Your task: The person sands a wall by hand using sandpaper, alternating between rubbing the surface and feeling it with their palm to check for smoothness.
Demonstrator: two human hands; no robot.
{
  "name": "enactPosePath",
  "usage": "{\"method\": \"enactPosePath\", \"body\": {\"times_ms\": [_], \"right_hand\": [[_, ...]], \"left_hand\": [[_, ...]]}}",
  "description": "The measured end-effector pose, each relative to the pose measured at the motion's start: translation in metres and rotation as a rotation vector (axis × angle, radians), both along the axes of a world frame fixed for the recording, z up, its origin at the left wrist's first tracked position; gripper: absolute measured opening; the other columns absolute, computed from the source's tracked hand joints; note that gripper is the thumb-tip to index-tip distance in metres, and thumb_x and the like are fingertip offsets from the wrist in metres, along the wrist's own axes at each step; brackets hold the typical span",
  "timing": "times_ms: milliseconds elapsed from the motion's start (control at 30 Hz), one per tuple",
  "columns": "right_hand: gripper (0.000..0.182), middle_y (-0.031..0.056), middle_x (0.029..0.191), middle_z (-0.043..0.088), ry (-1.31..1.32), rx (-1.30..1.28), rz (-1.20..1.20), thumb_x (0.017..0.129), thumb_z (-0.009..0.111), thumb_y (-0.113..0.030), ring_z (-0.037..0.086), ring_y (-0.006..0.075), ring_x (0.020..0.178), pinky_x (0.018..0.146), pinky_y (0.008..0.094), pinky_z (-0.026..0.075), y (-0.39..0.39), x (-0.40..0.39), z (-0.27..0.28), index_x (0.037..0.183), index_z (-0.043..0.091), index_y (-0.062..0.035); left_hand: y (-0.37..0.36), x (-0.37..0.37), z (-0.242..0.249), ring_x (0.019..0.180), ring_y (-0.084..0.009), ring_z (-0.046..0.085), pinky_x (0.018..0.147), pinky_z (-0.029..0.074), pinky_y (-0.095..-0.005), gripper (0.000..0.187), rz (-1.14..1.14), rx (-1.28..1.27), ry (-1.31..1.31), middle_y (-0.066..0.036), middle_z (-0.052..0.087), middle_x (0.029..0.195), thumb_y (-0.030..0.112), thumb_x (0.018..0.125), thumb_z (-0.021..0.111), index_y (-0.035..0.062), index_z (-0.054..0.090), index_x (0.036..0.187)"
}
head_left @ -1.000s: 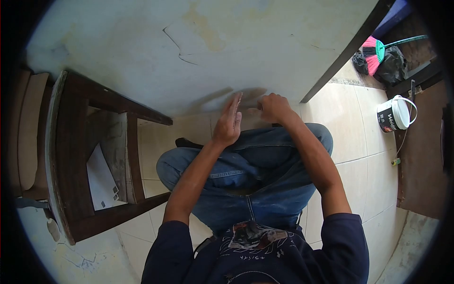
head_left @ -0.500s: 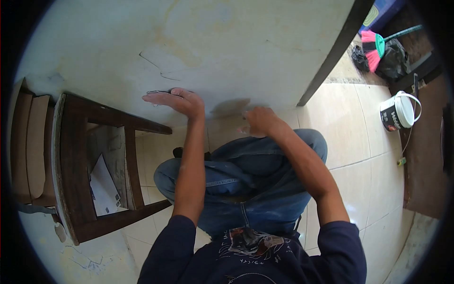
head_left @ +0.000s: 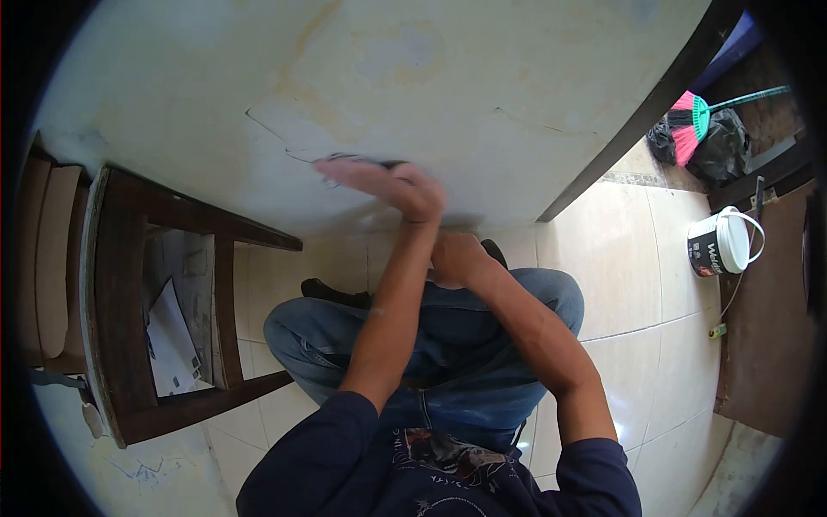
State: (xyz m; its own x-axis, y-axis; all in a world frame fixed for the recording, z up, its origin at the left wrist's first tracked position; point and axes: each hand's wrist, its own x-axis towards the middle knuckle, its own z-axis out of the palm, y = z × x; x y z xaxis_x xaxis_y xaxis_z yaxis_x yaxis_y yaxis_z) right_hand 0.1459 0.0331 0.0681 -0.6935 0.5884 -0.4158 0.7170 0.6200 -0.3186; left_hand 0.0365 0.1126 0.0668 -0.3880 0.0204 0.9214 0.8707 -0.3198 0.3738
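Note:
My left hand (head_left: 383, 183) lies with fingers stretched flat along the pale wall (head_left: 517, 69), blurred by motion. Between its palm and the wall shows the dark edge of a thin sheet, which looks like sandpaper (head_left: 372, 159). Two thin cracks run in the wall, one of them just left of my fingertips. Lower down, close to my left forearm and above my crossed legs in jeans (head_left: 465, 323), my right hand (head_left: 461, 260) is closed with fingers curled. What it holds, if anything, is hidden.
At left stands a dark wooden chair frame (head_left: 121, 319) with papers (head_left: 172, 336) behind its bars. A white paint bucket (head_left: 719, 244) stands on the tiled floor at right, near a pink-and-black broom (head_left: 687, 129) and black plastic bags (head_left: 722, 146). A dark post (head_left: 637, 121) edges the wall.
My left hand has slid right along the wall with the sheet. My right hand has come slightly down and left, nearer my left forearm. The view has shifted a little.

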Motion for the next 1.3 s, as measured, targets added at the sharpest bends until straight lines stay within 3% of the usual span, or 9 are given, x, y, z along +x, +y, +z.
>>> {"method": "enactPosePath", "body": {"times_ms": [200, 367, 433, 700, 900, 1000, 1067, 1200, 1300], "right_hand": [[0.048, 0.0171, 0.096, 0.072, 0.043, 0.087, -0.066, 0.087, 0.066, -0.049, 0.07, 0.0344, 0.094, 0.081, 0.0442, 0.056, -0.002, 0.005, -0.013, 0.107, 0.067, -0.0052], [0.06, 0.0202, 0.092, 0.07, 0.088, 0.021, -0.04, 0.089, 0.062, -0.054, 0.069, 0.0386, 0.093, 0.081, 0.047, 0.054, -0.003, 0.004, 0.001, 0.117, 0.063, -0.0001], [0.061, 0.0205, 0.091, 0.07, 0.075, 0.008, -0.035, 0.089, 0.063, -0.054, 0.069, 0.0387, 0.092, 0.08, 0.0471, 0.054, -0.002, 0.004, 0.005, 0.119, 0.063, -0.0002], [0.062, 0.0207, 0.092, 0.07, 0.063, -0.002, -0.014, 0.089, 0.064, -0.051, 0.069, 0.0377, 0.092, 0.079, 0.0467, 0.054, -0.005, 0.007, 0.002, 0.123, 0.061, 0.0], [0.053, 0.0169, 0.099, 0.071, 0.112, 0.065, -0.081, 0.088, 0.066, -0.047, 0.07, 0.0333, 0.096, 0.082, 0.0432, 0.055, -0.004, 0.011, 0.015, 0.117, 0.064, -0.0026], [0.063, 0.0209, 0.093, 0.07, 0.146, 0.015, -0.054, 0.089, 0.063, -0.052, 0.069, 0.0366, 0.093, 0.079, 0.0454, 0.054, -0.008, 0.011, 0.018, 0.123, 0.06, 0.0001], [0.062, 0.0208, 0.093, 0.07, 0.106, -0.025, -0.024, 0.089, 0.064, -0.052, 0.069, 0.0367, 0.094, 0.08, 0.0452, 0.054, -0.01, 0.007, 0.018, 0.122, 0.061, 0.0004], [0.061, 0.02, 0.093, 0.071, 0.078, 0.015, 0.034, 0.089, 0.064, -0.052, 0.069, 0.0366, 0.093, 0.08, 0.045, 0.054, -0.011, 0.008, 0.006, 0.121, 0.062, -0.0003], [0.06, 0.019, 0.093, 0.071, 0.073, 0.009, -0.025, 0.088, 0.064, -0.051, 0.07, 0.0362, 0.092, 0.079, 0.0449, 0.055, -0.007, 0.013, 0.005, 0.121, 0.063, -0.0015]], "left_hand": [[-0.023, -0.033, -0.006, 0.145, -0.0568, 0.004, 0.115, 0.006, -0.0672, 0.064, -0.04, -0.127, 0.317, -0.031, 0.004, 0.16, 0.017, 0.099, 0.029, -0.0025, 0.006, 0.156], [-0.031, -0.131, -0.029, 0.149, -0.0467, -0.002, 0.12, 0.003, -0.0546, 0.061, 0.059, -0.105, 0.125, -0.031, -0.006, 0.16, 0.014, 0.102, 0.026, -0.0078, 0.001, 0.153], [-0.034, -0.126, -0.012, 0.15, -0.0448, 0.001, 0.12, 0.002, -0.0555, 0.062, 0.038, -0.118, -0.151, -0.029, -0.004, 0.161, 0.008, 0.099, 0.026, -0.0038, 0.001, 0.155], [-0.01, -0.006, -0.016, 0.145, -0.056, 0.011, 0.115, 0.004, -0.065, 0.068, 0.026, -0.215, 0.356, -0.037, 0.01, 0.157, 0.027, 0.099, 0.033, -0.0116, 0.013, 0.151], [-0.031, -0.114, -0.03, 0.145, -0.0574, 0.005, 0.115, 0.004, -0.0647, 0.064, 0.054, -0.261, 0.583, -0.037, 0.01, 0.157, 0.014, 0.096, 0.031, -0.0153, 0.012, 0.149], [-0.023, -0.091, -0.02, 0.142, -0.0573, 0.02, 0.114, 0.008, -0.0665, 0.065, 0.115, -0.157, 0.248, -0.038, 0.02, 0.153, 0.02, 0.094, 0.038, -0.0117, 0.022, 0.148], [-0.015, -0.055, -0.024, 0.139, -0.0565, 0.028, 0.114, 0.012, -0.0636, 0.059, 0.031, -0.132, 0.393, -0.038, 0.031, 0.148, 0.02, 0.092, 0.042, -0.0117, 0.035, 0.142], [-0.017, 0.015, -0.005, 0.133, -0.029, 0.049, 0.105, 0.03, -0.0486, 0.045, -0.017, -0.327, 0.942, -0.015, 0.057, 0.138, 0.029, 0.089, 0.054, 0.0041, 0.061, 0.126], [-0.019, -0.005, -0.002, 0.121, -0.0273, 0.056, 0.101, 0.034, -0.0527, 0.046, -0.088, -0.357, 1.104, -0.013, 0.061, 0.13, 0.027, 0.083, 0.056, 0.0046, 0.061, 0.123]]}}
